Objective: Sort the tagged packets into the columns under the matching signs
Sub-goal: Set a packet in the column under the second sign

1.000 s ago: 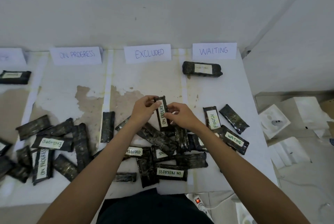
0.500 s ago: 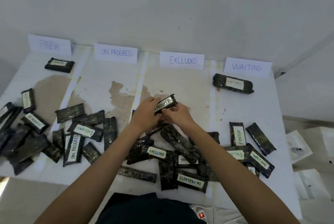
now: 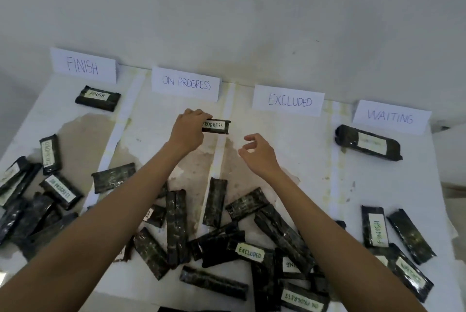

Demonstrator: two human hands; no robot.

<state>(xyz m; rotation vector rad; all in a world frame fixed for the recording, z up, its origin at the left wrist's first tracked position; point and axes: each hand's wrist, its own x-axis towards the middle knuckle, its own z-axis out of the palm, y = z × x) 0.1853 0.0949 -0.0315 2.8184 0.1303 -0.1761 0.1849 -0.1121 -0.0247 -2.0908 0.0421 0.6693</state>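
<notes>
While the left hand (image 3: pixel 187 130) curls its fingers round one end of a black packet (image 3: pixel 218 126), we can read "PROGRESS" on the part of its white tag that the hand leaves uncovered. The packet lies crosswise in the second column from the left edge of the table (image 3: pixel 290 140), just below the ON PROGRESS sign (image 3: pixel 186 83). We cannot tell whether it rests on the surface or hangs just above it. The right hand (image 3: pixel 257 155) holds nothing. Its fingers are loosely bent and apart, and it hovers near the pale strip that divides this column from the next.

Along the far edge we see three more signs: the FINISH sign (image 3: pixel 83 66) towards the far left corner, the EXCLUDED sign (image 3: pixel 288 100) right of the middle, and the WAITING sign (image 3: pixel 390 117) towards the far right corner. One FINISH packet (image 3: pixel 97 98) lies under its sign, and one thick WAITING packet (image 3: pixel 368 142) lies under its own.

Towards the near edge we find a loose heap of packets (image 3: pixel 176 226), many face down, overlapping between the forearms. Among them we read an EXCLUDED tag (image 3: pixel 249 253) and, at the near edge, an upside-down ON PROGRESS tag (image 3: pixel 302 303). Near the right edge a packet tagged FINISH (image 3: pixel 375 229) lies lengthwise, and more packets crowd the left edge (image 3: pixel 60 190).
</notes>
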